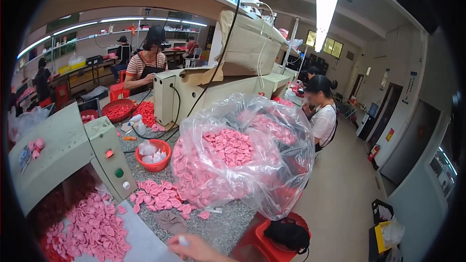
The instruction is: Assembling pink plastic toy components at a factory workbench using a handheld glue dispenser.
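Note:
At the bottom edge my right hand comes in, slightly blurred, its fingers closed around a small white object whose kind I cannot make out. Just beyond it lies a crumpled grey-brown cloth on the speckled worktop. A loose heap of pink, shell-like moulded pieces is spread behind the cloth. To the left, a larger pile of such pink pieces rests on a white sheet at the mouth of a pale green machine. I cannot see my left hand.
A big clear plastic bag full of pink pieces stands on the worktop. Beside it is a red bowl with white bottles. A red stool carries a black bundle. Co-workers sit at the left and right.

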The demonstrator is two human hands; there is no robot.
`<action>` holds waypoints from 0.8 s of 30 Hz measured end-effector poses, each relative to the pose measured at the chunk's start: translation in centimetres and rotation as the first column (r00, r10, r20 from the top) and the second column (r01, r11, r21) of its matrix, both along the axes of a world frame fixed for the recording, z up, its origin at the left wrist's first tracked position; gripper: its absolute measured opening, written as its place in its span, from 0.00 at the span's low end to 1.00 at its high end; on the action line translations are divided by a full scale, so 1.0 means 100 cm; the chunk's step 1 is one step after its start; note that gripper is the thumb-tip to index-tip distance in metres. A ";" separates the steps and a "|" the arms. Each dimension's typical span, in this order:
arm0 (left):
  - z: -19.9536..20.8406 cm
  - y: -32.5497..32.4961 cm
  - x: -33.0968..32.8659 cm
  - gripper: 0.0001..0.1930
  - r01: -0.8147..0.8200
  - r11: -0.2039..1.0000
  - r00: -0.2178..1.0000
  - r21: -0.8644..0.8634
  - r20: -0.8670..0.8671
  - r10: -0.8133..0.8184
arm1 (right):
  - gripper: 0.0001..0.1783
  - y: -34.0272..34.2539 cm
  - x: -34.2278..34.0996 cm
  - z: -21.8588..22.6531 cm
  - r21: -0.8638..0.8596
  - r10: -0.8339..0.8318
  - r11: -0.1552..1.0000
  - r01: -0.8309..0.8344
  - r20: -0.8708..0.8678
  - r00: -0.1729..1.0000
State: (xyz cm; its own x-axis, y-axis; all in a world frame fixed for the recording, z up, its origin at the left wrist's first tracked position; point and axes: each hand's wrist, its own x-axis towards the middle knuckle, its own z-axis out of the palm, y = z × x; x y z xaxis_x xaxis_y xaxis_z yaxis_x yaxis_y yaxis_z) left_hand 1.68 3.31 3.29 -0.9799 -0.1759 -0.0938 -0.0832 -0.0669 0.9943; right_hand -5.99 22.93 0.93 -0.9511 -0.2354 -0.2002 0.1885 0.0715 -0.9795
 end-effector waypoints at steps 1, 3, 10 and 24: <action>-0.003 0.009 0.001 0.16 -0.035 0.992 0.999 0.124 -0.018 0.037 | 0.08 -0.015 0.015 0.009 -0.085 0.061 0.994 -0.064 -0.040 0.997; -0.011 0.016 -0.004 0.16 -0.058 0.969 0.997 0.242 -0.027 0.066 | 0.08 -0.043 0.025 0.002 -0.171 0.107 0.978 -0.120 -0.080 0.991; -0.040 -0.014 0.004 0.17 -0.233 0.901 0.947 0.365 -0.124 0.295 | 0.13 -0.101 0.023 0.009 -0.285 0.218 0.942 -0.178 0.114 0.969; -0.042 -0.084 0.048 0.13 -0.338 0.901 0.914 0.271 -0.135 0.383 | 0.14 -0.167 0.045 0.005 -0.076 0.367 0.927 -0.367 -0.016 0.930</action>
State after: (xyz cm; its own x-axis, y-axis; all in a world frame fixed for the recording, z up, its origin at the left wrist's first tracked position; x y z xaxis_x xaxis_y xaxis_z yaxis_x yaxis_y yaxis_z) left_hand 6.47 -5.08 -0.95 -0.8569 -0.5154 -0.0046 0.1710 -0.2927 0.9408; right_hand -1.47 6.25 1.45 -0.7958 -0.5822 -0.1668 0.1621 0.0605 -0.9849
